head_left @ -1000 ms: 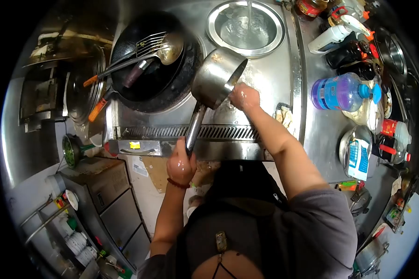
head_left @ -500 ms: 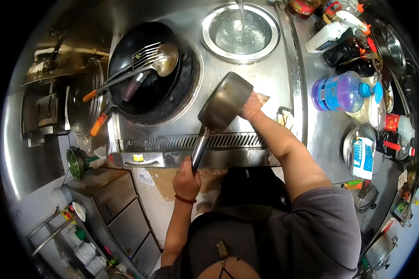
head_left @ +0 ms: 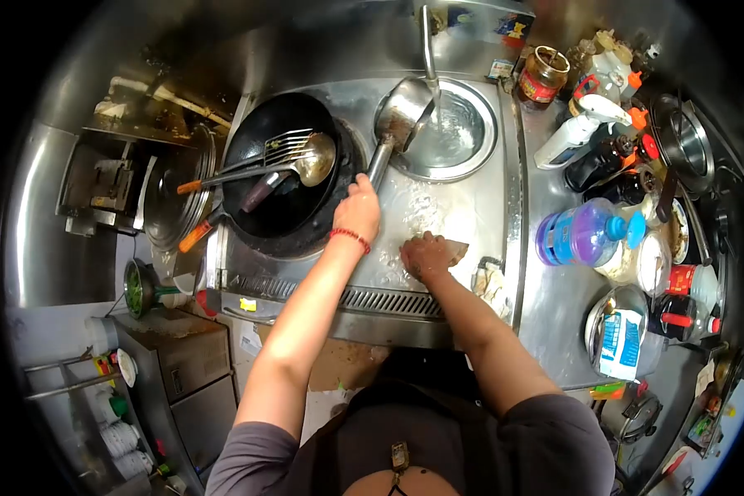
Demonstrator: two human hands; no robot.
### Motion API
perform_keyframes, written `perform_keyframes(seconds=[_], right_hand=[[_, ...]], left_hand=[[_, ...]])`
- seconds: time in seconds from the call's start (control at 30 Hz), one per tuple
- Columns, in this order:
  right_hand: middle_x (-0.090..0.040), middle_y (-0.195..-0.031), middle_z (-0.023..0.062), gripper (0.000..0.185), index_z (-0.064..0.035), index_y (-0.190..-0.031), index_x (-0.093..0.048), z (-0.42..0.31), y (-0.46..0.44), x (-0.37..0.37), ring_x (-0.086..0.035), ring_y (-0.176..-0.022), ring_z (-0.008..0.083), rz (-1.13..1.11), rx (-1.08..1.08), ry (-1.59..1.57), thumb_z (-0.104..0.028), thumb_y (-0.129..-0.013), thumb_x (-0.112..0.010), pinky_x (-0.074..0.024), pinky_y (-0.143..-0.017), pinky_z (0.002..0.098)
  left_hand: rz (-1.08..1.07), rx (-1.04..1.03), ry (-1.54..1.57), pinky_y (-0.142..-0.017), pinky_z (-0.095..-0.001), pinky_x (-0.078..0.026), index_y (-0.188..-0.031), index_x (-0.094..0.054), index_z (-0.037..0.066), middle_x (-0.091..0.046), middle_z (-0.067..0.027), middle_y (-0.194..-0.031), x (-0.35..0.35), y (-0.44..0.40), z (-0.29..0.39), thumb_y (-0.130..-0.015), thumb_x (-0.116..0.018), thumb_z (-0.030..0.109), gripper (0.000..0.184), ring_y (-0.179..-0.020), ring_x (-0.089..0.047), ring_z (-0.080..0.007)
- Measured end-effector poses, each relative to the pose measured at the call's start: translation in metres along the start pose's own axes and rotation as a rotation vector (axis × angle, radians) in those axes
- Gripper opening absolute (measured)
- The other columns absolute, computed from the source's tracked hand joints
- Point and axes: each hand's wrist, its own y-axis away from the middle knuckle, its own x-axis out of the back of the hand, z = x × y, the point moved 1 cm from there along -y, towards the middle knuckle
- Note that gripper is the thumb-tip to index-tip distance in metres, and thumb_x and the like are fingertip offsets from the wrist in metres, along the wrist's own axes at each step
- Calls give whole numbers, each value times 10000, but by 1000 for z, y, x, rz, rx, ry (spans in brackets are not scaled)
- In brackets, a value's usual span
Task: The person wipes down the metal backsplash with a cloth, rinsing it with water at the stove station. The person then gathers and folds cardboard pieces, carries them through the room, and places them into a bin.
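My left hand [head_left: 357, 217] is wrapped round the handle of a metal saucepan [head_left: 401, 112], whose pot part is at the left rim of a round steel basin [head_left: 489, 140]. Water runs from a tap [head_left: 427, 41] into the basin. Lower down, my right hand [head_left: 426, 255] is pressed on the wet steel worktop [head_left: 422, 198], over a brownish cloth or pad [head_left: 456, 250] that sticks out at its right side. A black wok [head_left: 285, 120] left of the saucepan holds a slotted turner [head_left: 286, 147], a ladle [head_left: 321, 161] and a dark-handled tool [head_left: 264, 192].
A crumpled rag [head_left: 491, 289] lies at the worktop's right edge. On the right counter stand a purple bottle [head_left: 574, 235], a white spray bottle [head_left: 569, 140], a red-labelled jar [head_left: 543, 78] and a bowl with a blue-white packet [head_left: 621, 343]. Pot lids [head_left: 178, 194] are at the left.
The saucepan has moved forward to the basin, with my left hand on its handle. My right hand has left the pot and come down onto the worktop. The view has shifted.
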Motion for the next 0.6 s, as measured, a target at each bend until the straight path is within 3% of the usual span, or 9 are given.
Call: perform_keyframes(seconds=[0.07, 0.13, 0.2, 0.27, 0.33, 0.4, 0.43, 0.5, 0.6], right_hand=[[-650, -886, 18, 228, -143, -821, -668, 6, 3, 0, -549, -912, 223, 34, 11, -39, -334, -831, -544, -407, -752, 397], [-637, -934, 31, 269, -135, -899, -641, 9, 4, 6, -545, -936, 230, -9, 74, -44, -369, -778, -588, -407, -758, 412], [-609, -956, 78, 314, -99, -964, -583, 13, 7, 7, -543, -941, 249, -40, 88, -100, -315, -742, -633, -423, -758, 437], [-574, -962, 137, 306, -64, -980, -529, 23, 7, -5, -546, -905, 278, 280, 14, -587, -215, -738, -640, -438, -757, 448], [-547, -931, 183, 231, -37, -858, -534, 27, 3, 3, -540, -900, 317, 253, -29, -783, -169, -712, -655, -450, -758, 438], [-505, -684, 120, 238, -71, -875, -517, 28, 9, 28, -525, -639, 239, 35, -498, -933, -91, -677, -649, -460, -623, 340], [-512, -624, 112, 132, -72, -736, -533, 50, 10, 13, -524, -585, 245, 351, -260, -705, -111, -692, -652, -453, -596, 352], [-550, -661, 107, 161, -81, -630, -541, 70, -4, 33, -538, -613, 253, 545, -229, -638, -156, -694, -668, -450, -612, 343], [-583, -914, 148, 175, -52, -693, -624, 96, -21, 64, -549, -841, 306, 826, -417, -675, -205, -720, -704, -432, -780, 374]], left_hand=[[-38, 2, 31, -776, -433, -506, -1192, -402, -120, -585, -281, -971, -5, -22, 18, -779, -512, -11, 441, -907, -614, -394], [-254, -42, 414, -592, -395, -515, -1032, -462, -89, -598, -218, -757, -10, -37, 28, -751, -607, 38, 340, -618, -634, -319], [-560, 222, 1242, -445, -284, -434, -845, -491, -62, -551, -103, -647, 20, -42, 48, -820, -563, 16, 109, -478, -511, -160], [-800, 393, 1765, -425, -253, -402, -785, -475, -42, -492, -76, -597, 19, -69, 46, -852, -504, 4, 87, -475, -484, -143], [-775, 200, 1827, -409, -239, -362, -743, -431, -4, -436, -37, -580, 43, -85, 64, -884, -469, 54, 157, -460, -431, -113], [-770, 381, 2012, -413, -227, -356, -766, -405, 1, -417, -27, -583, 75, -104, 80, -882, -459, 41, 134, -452, -411, -108], [-755, 343, 2018, -411, -224, -354, -771, -390, 4, -410, -28, -587, 83, -111, 85, -882, -454, 36, 132, -452, -406, -105], [-721, 260, 1937, -400, -214, -351, -745, -346, 25, -400, -32, -607, 90, -120, 87, -887, -436, 31, 168, -455, -398, -93], [-885, 432, 2077, -391, -210, -355, -733, -333, 36, -406, -35, -617, 84, -115, 68, -896, -425, 44, 187, -451, -392, -88]])
